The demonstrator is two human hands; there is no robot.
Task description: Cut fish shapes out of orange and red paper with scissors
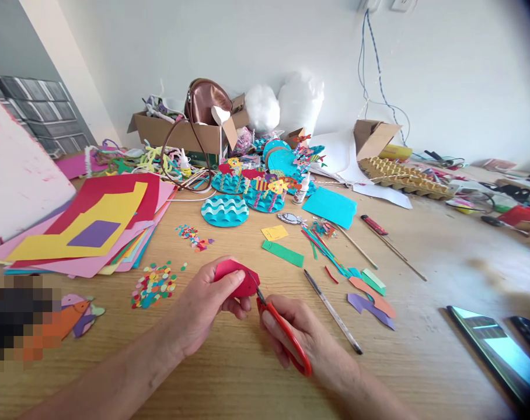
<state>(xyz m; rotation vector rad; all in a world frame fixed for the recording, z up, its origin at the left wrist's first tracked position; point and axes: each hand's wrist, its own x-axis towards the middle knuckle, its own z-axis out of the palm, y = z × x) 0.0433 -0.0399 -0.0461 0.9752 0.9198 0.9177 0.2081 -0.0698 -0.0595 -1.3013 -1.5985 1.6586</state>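
My left hand point(212, 300) pinches a piece of red paper point(236, 279) between thumb and fingers; a thin curved line shows on the paper. In my right hand point(297, 326) is a pair of red-handled scissors point(286, 335), gripped by the handles. The blades meet the paper's right edge, and their tips are partly hidden there. Just right of the hands lies a pen point(333, 309). Beyond the paper are a green paper strip point(283, 254) and a small yellow paper piece point(274, 233). Colored paper dots point(154, 284) lie in a pile left of my left hand.
Stacked colored paper point(133, 204) lies at left, near cut paper fish point(79, 315). Blue scalloped bases point(225, 211) with paper fish, a glue bottle point(300, 191) and blue paper point(330, 205) stand or lie farther back. Paper scraps point(372, 300) and a phone point(488, 350) are at right.
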